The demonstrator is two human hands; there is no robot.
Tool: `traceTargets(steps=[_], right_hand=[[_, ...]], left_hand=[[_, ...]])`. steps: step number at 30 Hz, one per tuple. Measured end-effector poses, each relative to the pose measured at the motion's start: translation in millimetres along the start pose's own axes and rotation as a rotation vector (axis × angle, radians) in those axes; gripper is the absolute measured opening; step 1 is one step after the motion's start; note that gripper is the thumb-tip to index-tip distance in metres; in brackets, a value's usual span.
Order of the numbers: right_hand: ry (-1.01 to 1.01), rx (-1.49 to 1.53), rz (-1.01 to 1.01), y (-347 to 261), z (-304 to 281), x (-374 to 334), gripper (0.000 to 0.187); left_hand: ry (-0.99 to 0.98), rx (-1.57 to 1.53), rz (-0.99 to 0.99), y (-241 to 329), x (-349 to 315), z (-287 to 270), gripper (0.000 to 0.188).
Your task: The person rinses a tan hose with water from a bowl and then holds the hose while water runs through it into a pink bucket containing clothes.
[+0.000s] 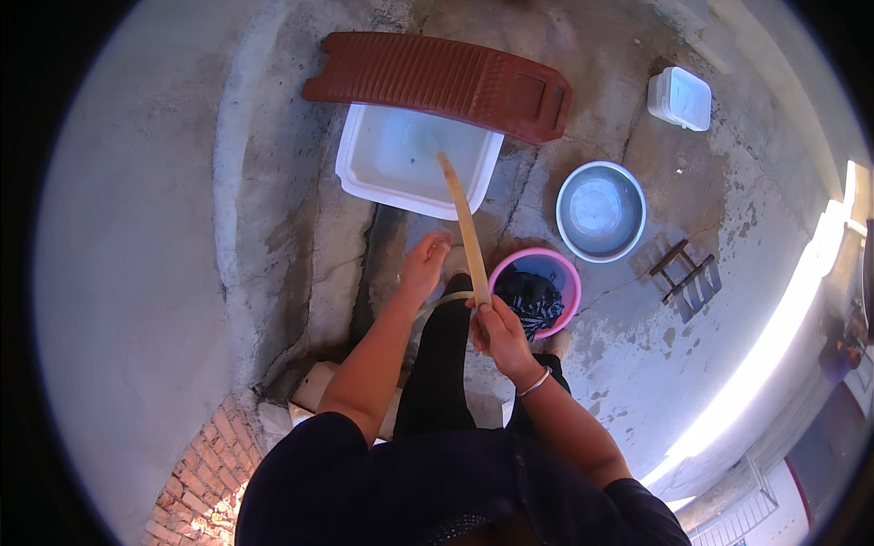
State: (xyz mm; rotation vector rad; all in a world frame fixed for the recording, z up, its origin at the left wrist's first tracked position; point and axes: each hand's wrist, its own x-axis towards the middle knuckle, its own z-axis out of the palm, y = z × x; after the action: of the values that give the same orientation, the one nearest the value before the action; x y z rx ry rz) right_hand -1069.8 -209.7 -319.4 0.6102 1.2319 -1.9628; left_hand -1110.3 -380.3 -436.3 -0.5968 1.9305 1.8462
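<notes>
No legible words, numbers or signs

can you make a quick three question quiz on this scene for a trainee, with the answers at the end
1. Which hand grips the yellowish hose?
2. What holds the dark bundle? A) metal basin B) pink basin C) white bucket
3. True or false: in this view, the ridged brown board hides the far edge of the white tub.

Key:
1. The right hand
2. B
3. True
</notes>
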Motion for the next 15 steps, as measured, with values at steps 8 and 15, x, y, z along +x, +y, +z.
traceTargets(steps=[8,15], right_hand=[[-0.052,0.226,-0.037,-12.3,-52.6,-99.9,0.026],[0.143,0.422,-0.024,-56.2,-176.2,-179.3,0.029]], left_hand=[[-0.309,0.002,-0.054,-32.9,-220.6,113.8,0.032],[-0.274,0.115,0.117,33.2,-326.8,228.3,0.035]])
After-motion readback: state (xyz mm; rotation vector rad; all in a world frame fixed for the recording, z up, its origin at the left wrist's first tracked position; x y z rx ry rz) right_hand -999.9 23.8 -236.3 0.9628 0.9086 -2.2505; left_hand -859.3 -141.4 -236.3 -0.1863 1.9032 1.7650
